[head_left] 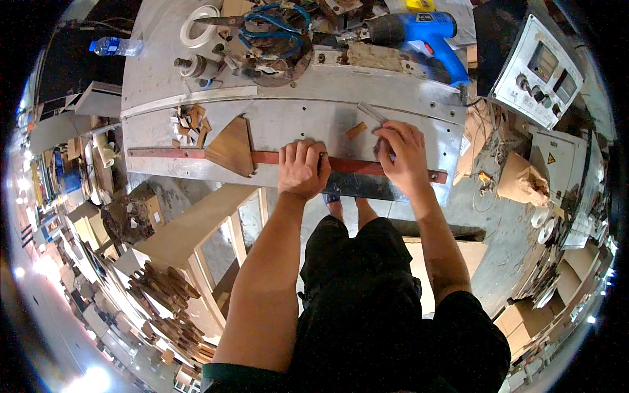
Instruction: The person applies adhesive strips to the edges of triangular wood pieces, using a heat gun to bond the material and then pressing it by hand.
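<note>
My left hand [303,169] rests at the red strip [357,166] along the near side of the metal worktable [282,121]. Its fingers are curled, and what they hold, if anything, is hidden. My right hand [405,157] is bent over the strip's right part, fingertips drawn together near a dark bit too small to name. Just beyond those fingertips lie a thin greyish strip [372,112] and a small brown wood-look piece [356,130]. Left of my left hand, a wood-look panel piece [231,148] with angled edges lies across the red strip. Small brown offcuts [190,123] are heaped farther left.
A blue heat gun [429,33] lies at the back right, beside scissors with blue handles [275,26] and a white tape roll [200,26]. A control box [540,72] stands right of the table. Below left is a wooden frame [196,226] with stacked brown strips [164,298].
</note>
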Demonstrator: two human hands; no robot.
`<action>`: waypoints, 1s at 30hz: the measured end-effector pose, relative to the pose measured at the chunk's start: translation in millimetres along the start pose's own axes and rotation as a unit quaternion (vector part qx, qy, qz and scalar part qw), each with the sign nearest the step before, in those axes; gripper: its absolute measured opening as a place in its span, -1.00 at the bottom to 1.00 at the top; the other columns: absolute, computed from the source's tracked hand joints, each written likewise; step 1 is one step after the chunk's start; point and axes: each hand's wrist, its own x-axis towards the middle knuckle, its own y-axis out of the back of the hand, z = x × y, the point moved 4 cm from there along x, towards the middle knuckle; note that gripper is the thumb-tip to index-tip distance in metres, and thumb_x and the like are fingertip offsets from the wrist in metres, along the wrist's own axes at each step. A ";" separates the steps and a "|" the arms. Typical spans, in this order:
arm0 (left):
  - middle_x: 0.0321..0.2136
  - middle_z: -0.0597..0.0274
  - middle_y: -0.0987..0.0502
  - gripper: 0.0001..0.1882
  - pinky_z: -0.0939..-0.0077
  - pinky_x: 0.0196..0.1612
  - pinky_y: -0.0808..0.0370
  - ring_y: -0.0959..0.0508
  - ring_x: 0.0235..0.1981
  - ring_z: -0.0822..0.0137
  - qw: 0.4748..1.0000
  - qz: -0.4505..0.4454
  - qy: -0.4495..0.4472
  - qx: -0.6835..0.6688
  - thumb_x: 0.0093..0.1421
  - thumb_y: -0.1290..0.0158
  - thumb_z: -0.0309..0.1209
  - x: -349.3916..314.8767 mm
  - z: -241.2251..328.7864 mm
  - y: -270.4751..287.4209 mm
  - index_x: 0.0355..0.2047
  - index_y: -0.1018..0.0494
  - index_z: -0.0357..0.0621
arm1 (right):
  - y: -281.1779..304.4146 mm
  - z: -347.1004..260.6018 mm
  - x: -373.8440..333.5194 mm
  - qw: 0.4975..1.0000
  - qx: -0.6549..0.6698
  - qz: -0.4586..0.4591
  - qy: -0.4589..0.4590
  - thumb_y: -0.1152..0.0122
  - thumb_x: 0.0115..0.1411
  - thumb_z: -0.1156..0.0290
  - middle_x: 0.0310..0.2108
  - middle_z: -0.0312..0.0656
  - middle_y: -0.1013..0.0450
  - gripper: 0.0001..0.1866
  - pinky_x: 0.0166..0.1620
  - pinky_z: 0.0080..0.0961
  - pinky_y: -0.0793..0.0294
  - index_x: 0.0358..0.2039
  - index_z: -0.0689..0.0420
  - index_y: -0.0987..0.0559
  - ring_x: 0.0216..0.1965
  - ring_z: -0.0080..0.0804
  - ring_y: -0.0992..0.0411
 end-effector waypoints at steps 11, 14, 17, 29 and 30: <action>-0.15 0.13 -0.49 -0.77 -0.01 0.01 -0.35 -0.45 -0.10 0.00 1.000 0.029 -0.009 -0.002 0.21 -0.12 -0.31 -1.0 -1.9 -2.5 -0.12 -0.47 0.03 | -10.9 -5.2 -8.5 0.999 0.009 -0.030 -0.004 -0.34 0.05 0.48 -0.07 -0.19 -0.45 -0.62 0.08 -0.10 -0.40 -0.06 0.02 -0.58 0.02 -0.04 -0.40; -0.16 0.10 -0.49 -0.74 -0.02 0.01 -0.35 -0.46 -0.10 -0.01 0.999 0.029 -0.018 0.004 0.21 -0.12 -0.30 -2.0 -2.1 -3.6 -0.10 -0.46 0.00 | -12.9 -9.3 -5.2 1.000 0.008 -0.012 -0.018 -0.34 0.06 0.47 -0.05 -0.14 -0.45 -0.59 0.08 -0.07 -0.40 -0.02 0.02 -0.57 0.02 -0.01 -0.40; -0.16 0.03 -0.48 -0.69 -0.04 0.01 -0.35 -0.45 -0.10 -0.05 0.999 0.039 -0.021 0.020 0.21 -0.12 -0.28 -1.3 -3.3 -3.1 -0.06 -0.45 -0.08 | -22.4 -17.9 -0.1 0.999 0.030 0.010 -0.010 -0.33 0.07 0.52 -0.02 -0.11 -0.46 -0.54 0.07 -0.09 -0.42 0.03 0.05 -0.56 -0.01 0.03 -0.42; -0.02 -0.01 -0.43 -0.51 -0.07 0.08 -0.34 -0.44 -0.02 -0.04 0.995 0.086 -0.036 0.021 0.26 -0.11 -0.29 -1.8 -2.6 -1.3 0.18 -0.35 -0.13 | -47.3 -38.9 -17.4 1.000 0.014 -0.004 -0.013 -0.16 0.19 0.44 -0.01 -0.13 -0.45 -0.66 0.16 -0.06 -0.36 0.01 0.07 -0.53 0.05 -0.02 -0.40; 0.00 0.00 -0.43 -0.50 -0.07 0.10 -0.34 -0.44 -0.01 -0.03 0.996 0.077 -0.041 0.033 0.27 -0.10 -0.29 -0.6 -1.5 -0.4 0.20 -0.35 -0.11 | -46.7 -40.4 -17.5 1.000 0.010 0.002 -0.021 -0.19 0.18 0.46 0.00 -0.15 -0.45 -0.65 0.14 -0.07 -0.37 0.01 0.04 -0.54 0.05 -0.03 -0.41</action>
